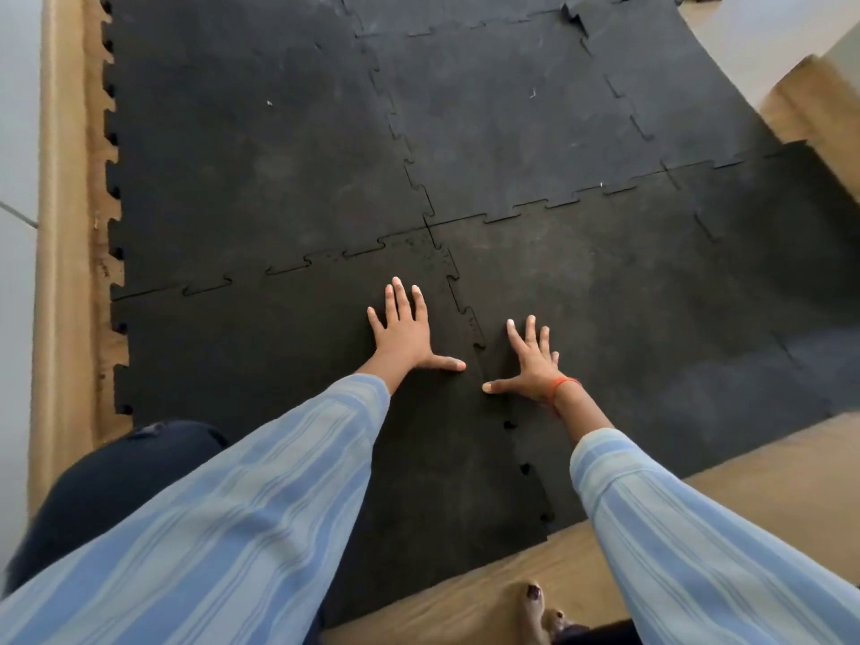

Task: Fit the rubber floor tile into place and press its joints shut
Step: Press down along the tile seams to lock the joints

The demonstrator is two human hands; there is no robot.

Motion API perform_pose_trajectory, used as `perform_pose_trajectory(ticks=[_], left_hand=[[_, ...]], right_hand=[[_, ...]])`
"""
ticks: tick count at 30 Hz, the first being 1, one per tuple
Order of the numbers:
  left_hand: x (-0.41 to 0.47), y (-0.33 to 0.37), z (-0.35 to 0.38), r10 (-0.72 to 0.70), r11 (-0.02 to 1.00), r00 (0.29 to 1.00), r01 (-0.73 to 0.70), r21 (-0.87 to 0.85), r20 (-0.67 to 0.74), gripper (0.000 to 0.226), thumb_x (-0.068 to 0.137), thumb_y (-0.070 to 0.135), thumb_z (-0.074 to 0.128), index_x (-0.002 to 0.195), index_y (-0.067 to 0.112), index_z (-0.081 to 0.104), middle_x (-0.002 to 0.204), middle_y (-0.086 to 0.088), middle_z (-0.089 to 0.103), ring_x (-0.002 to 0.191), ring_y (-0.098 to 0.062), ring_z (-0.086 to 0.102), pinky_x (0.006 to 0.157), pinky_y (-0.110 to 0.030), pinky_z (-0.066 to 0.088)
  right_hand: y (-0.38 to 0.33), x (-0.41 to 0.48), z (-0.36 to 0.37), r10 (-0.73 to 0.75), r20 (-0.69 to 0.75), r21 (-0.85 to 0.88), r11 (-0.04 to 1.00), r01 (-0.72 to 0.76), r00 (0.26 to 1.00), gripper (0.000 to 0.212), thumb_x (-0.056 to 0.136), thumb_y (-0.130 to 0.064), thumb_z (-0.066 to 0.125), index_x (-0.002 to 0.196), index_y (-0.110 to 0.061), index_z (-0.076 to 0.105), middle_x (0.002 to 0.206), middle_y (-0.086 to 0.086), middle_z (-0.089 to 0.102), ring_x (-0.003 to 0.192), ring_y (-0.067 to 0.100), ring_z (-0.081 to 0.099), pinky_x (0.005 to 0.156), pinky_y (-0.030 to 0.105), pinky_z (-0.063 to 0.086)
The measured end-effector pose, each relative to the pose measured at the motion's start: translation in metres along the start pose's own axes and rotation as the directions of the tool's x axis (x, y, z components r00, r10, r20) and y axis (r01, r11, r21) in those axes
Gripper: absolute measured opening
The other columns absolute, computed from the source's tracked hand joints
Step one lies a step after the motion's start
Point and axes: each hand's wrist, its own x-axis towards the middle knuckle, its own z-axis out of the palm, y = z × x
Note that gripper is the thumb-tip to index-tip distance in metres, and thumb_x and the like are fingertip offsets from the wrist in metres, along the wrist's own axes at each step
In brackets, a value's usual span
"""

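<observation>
Hands flat on black rubber, both of them, fingers spread wide and gripping nothing: our left hand [404,330] rests on the near-left tile [260,365], our right hand [530,360] on the near-right tile [661,318]. We read the splayed palms as a way to spread weight over a broad patch, since a puzzle joint seats under pressure, not under a pinch.

The hands sit one on each side of the vertical seam [470,318], thumbs pointed inward and nearly meeting over it. That placement makes sense to us: loading both edges at once keeps one tile from riding up while the other goes down.

Which tile is the one being fitted we cannot say for sure; the near-left one looks likeliest, as its right edge overlaps near our knees, where open notches [523,467] show along the seam and the teeth look unseated. Farther up, toward the four-way corner [430,225], the joints look mostly shut, with thin dark lines remaining.

Tan underlay [698,514] shows bare at the near right and along the left wall [60,225], so the mat stops short there. A far tile corner [574,14] curls up, unfastened. Bare toes [535,602] are on the underlay below, a dark knee [116,481] at left.

Next we would likely work pressure down the seam toward ourselves.
</observation>
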Motion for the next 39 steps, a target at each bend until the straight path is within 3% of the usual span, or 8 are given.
perform_pose_trajectory(ticks=[5,10,15,18,22,26,33,39], left_hand=[[-0.022,0.020,0.023,0.055,0.995,0.998,-0.058,0.077,0.032,0.150,0.058,0.081,0.065,0.149,0.004,-0.026,0.151,-0.026,-0.036,0.141,-0.040,-0.031,0.114,-0.062,-0.005],[-0.025,0.029,0.024,0.003,0.998,1.000,-0.004,0.059,0.016,0.150,0.060,0.074,0.071,0.149,0.003,-0.025,0.152,-0.026,-0.035,0.143,-0.039,-0.029,0.115,-0.062,-0.002],[-0.027,0.035,0.023,-0.041,0.997,0.999,0.041,0.064,0.005,0.150,0.060,0.073,0.073,0.149,0.004,-0.026,0.153,-0.025,-0.033,0.144,-0.038,-0.027,0.114,-0.063,-0.002],[-0.028,0.031,0.025,-0.014,0.998,1.000,0.015,0.067,-0.018,0.149,0.060,0.075,0.071,0.149,0.005,-0.024,0.154,-0.024,-0.032,0.145,-0.038,-0.025,0.116,-0.061,0.001],[-0.033,0.027,0.031,0.087,0.988,0.995,-0.081,0.135,-0.038,0.145,0.060,0.081,0.065,0.151,0.004,-0.018,0.155,-0.027,-0.027,0.145,-0.043,-0.021,0.116,-0.062,0.005],[-0.044,0.040,0.048,0.192,0.949,0.981,-0.190,0.253,0.018,0.152,0.055,0.083,0.066,0.150,0.001,-0.020,0.153,-0.031,-0.029,0.142,-0.048,-0.024,0.113,-0.066,0.003],[-0.047,0.055,0.050,0.154,0.948,0.987,-0.158,0.276,0.035,0.154,0.054,0.078,0.071,0.149,-0.002,-0.020,0.151,-0.035,-0.027,0.141,-0.052,-0.021,0.112,-0.067,0.007],[-0.045,0.056,0.047,0.133,0.957,0.988,-0.148,0.251,0.079,0.156,0.054,0.077,0.073,0.147,0.000,-0.025,0.150,-0.032,-0.033,0.139,-0.051,-0.027,0.111,-0.068,0.001]], right_hand=[[0.006,-0.022,0.012,0.030,0.040,0.032,0.999,-0.031,0.999,0.113,0.076,-0.028,0.078,0.153,-0.026,-0.004,0.158,0.002,-0.027,0.145,0.027,-0.026,0.117,0.054,-0.002],[-0.003,-0.026,0.024,0.104,-0.052,-0.004,0.995,-0.104,0.993,0.110,0.078,-0.025,0.077,0.153,-0.027,-0.004,0.159,0.001,-0.024,0.147,0.027,-0.020,0.117,0.057,0.005],[-0.011,-0.025,0.017,0.155,-0.046,-0.041,0.987,-0.157,0.987,0.118,0.074,-0.027,0.080,0.152,-0.027,-0.008,0.159,-0.003,-0.026,0.148,0.026,-0.019,0.116,0.058,0.009],[-0.004,-0.026,0.017,0.119,-0.005,-0.091,0.989,-0.119,0.993,0.121,0.074,-0.033,0.080,0.152,-0.024,-0.012,0.158,0.000,-0.028,0.146,0.027,-0.022,0.117,0.057,0.005],[0.015,-0.045,0.021,0.035,0.099,-0.262,0.965,-0.008,0.995,0.142,0.059,-0.039,0.088,0.150,-0.022,-0.019,0.156,0.003,-0.033,0.144,0.028,-0.027,0.118,0.054,0.001],[0.021,-0.059,0.016,0.068,0.175,-0.368,0.930,0.001,0.982,0.154,0.048,-0.036,0.093,0.149,-0.026,-0.022,0.155,0.000,-0.035,0.145,0.025,-0.027,0.118,0.054,0.007],[0.021,-0.069,0.022,0.047,0.098,-0.428,0.904,-0.001,0.994,0.151,0.050,-0.035,0.092,0.149,-0.027,-0.021,0.156,-0.002,-0.031,0.147,0.023,-0.022,0.119,0.051,0.011],[0.037,-0.071,0.027,-0.024,0.129,-0.448,0.890,0.080,0.991,0.153,0.048,-0.049,0.089,0.149,-0.023,-0.021,0.156,0.005,-0.032,0.144,0.028,-0.027,0.118,0.054,0.004]])
